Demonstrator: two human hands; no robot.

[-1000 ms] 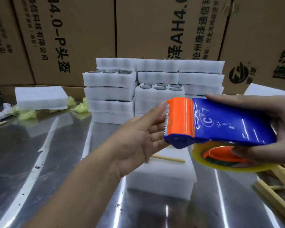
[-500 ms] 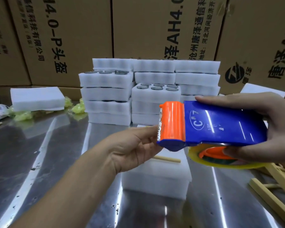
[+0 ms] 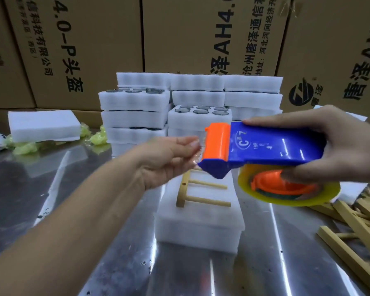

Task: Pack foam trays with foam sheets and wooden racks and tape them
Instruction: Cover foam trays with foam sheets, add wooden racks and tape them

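Observation:
My right hand (image 3: 340, 146) grips a blue and orange tape dispenser (image 3: 263, 148) with a yellowish tape roll (image 3: 291, 195) under it, held above the table. My left hand (image 3: 169, 154) pinches the clear tape end (image 3: 198, 153) at the dispenser's orange cutter, blurred by motion. Below them a white foam tray covered by a foam sheet (image 3: 201, 216) lies on the metal table (image 3: 51, 206). A wooden rack (image 3: 201, 189) lies flat on top of the sheet.
Stacks of filled foam trays (image 3: 137, 116) stand behind, before a wall of cardboard boxes (image 3: 201, 35). A pile of foam sheets (image 3: 44, 126) and yellow-green plastic scraps (image 3: 21, 146) sit at left. Loose wooden racks (image 3: 355, 221) lie at right.
My left hand went from open beside the cutter to pinching the tape end, drawing it slightly left. The dispenser tilted a little; the wooden rack below came into view.

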